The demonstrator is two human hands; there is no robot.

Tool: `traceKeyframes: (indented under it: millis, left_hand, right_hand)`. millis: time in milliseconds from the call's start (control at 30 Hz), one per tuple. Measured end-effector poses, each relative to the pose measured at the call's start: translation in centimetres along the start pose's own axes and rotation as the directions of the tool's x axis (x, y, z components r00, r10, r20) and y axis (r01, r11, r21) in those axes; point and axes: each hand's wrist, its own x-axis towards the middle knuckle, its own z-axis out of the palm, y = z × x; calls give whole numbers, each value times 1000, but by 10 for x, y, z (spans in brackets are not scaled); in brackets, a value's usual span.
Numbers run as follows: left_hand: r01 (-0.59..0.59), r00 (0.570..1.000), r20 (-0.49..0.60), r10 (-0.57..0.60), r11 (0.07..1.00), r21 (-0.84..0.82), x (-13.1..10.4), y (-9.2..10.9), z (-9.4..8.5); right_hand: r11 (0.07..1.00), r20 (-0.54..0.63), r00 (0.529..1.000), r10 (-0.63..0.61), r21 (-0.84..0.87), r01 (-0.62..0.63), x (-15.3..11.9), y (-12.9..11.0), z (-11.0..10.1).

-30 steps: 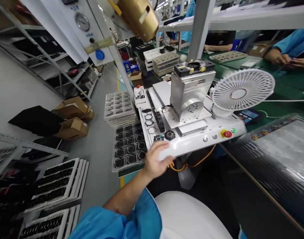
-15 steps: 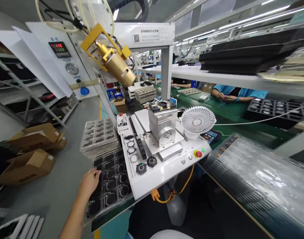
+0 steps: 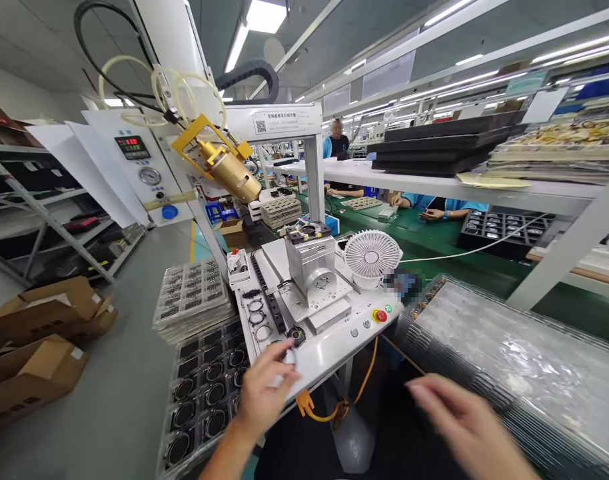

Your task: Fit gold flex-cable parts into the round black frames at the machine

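Left hand pinching small piece at machine's front edge, right hand free-floating lower right

Left hand (image 3: 264,393), bottom centre: thumb and forefinger narrow, seemingly holding a pale round piece (image 3: 290,358) by its edges; blurred, exact part unclear. It's above the front edge of the white machine base (image 3: 329,347), close to a black round part (image 3: 296,335). Thin rings (image 3: 257,317) lie on the base just beyond, left of centre. Tray of round parts (image 3: 170,408) is lower left, beside the base.

Right hand (image 3: 464,427), lower right, near the stack of clear trays (image 3: 509,347): fingers bent, blurred; can't tell how wide or if anything's in them.

Step in hand looks like handling the small piece between tray and base, judging by hand position. Next move calls for a light edge grip, fingers off the flat face, and clearance over the black part. Metal block (image 3: 309,270) sits mid-frame.
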Motion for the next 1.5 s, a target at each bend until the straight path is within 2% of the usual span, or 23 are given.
traceKeyframes:
  millis: [67, 133, 167, 233, 333, 433, 533, 600, 667, 733, 767, 800, 833, 867, 967, 1033, 1100, 1200, 1300, 1400, 1500]
  left_hand:
    - [-111, 990, 76, 116, 992, -67, 4, 28, 34]
    - [-148, 982, 109, 157, 985, -87, 1, 43, 56]
    - [-140, 982, 113, 149, 987, -85, -3, 46, 61]
    - [-105, 987, 111, 114, 991, -79, -12, 48, 63]
    - [-115, 974, 185, 131, 989, -97, -23, 47, 55]
    - [-166, 946, 262, 193, 979, -123, -25, 44, 46]
    - [-177, 937, 283, 204, 977, -115, -21, 42, 39]
    - [-139, 951, 264, 162, 985, -102, -16, 38, 33]
    - [-84, 971, 218, 102, 992, -89, -9, 34, 26]
    - [-45, 986, 160, 56, 996, -76, -1, 30, 17]
    - [-34, 990, 135, 43, 997, -67, 3, 28, 13]
    - [-26, 993, 113, 33, 998, -57, 8, 26, 9]
    - [-22, 995, 91, 26, 999, -45, 11, 24, 5]
    - [-19, 997, 74, 22, 999, -33, 15, 23, 1]
    - [-29, 999, 30, 29, 1000, 8, 20, 17, -10]
    - [-43, 999, 9, 42, 998, 36, 23, 14, -18]
    - [-68, 998, 1, 68, 996, 61, 31, 10, -26]
    - [-132, 991, -10, 134, 988, 85, 62, 5, -37]
    - [-138, 988, -50, 144, 985, 102, 120, 1, -36]
    - [-98, 992, -65, 106, 989, 110, 189, -6, -22]
    - [-17, 995, 97, 0, 985, 170, 245, -13, -1]
  right_hand:
    - [991, 193, 980, -46, 135, 20, 14, -7, 48]
    - [976, 265, 960, -85, 215, 27, 22, -12, 87]
    - [972, 275, 957, -95, 234, 29, 23, -12, 99]
    - [970, 278, 955, -103, 239, 35, 24, -9, 110]
    - [976, 320, 942, -106, 215, 36, 22, -1, 102]
    - [977, 417, 905, -90, 211, 0, 23, 2, 91]
    - [980, 519, 849, -101, 199, -5, 33, -7, 83]
    - [982, 539, 828, -158, 174, 74, 52, -22, 74]
    - [967, 448, 857, -255, 142, 213, 86, -45, 61]
    - [923, 234, 893, -385, 84, 376, 135, -75, 45]
    - [887, 128, 878, -461, 39, 460, 162, -91, 38]
    - [841, 52, 841, -538, -28, 540, 191, -107, 33]
    - [794, 25, 800, -600, -106, 599, 220, -123, 29]
    - [761, 55, 777, -627, -173, 626, 246, -137, 26]
    - [735, 307, 765, -566, -232, 637, 308, -167, 26]
    - [736, 428, 730, -532, -192, 649, 331, -176, 27]
    - [731, 475, 693, -542, -140, 668, 340, -179, 27]
    - [737, 429, 690, -583, -79, 672, 337, -174, 23]
    - [768, 236, 748, -620, -11, 640, 321, -157, 21]
    - [797, -28, 817, -576, 202, 569, 290, -127, 21]
    - [792, -144, 876, -460, 380, 478, 245, -91, 19]
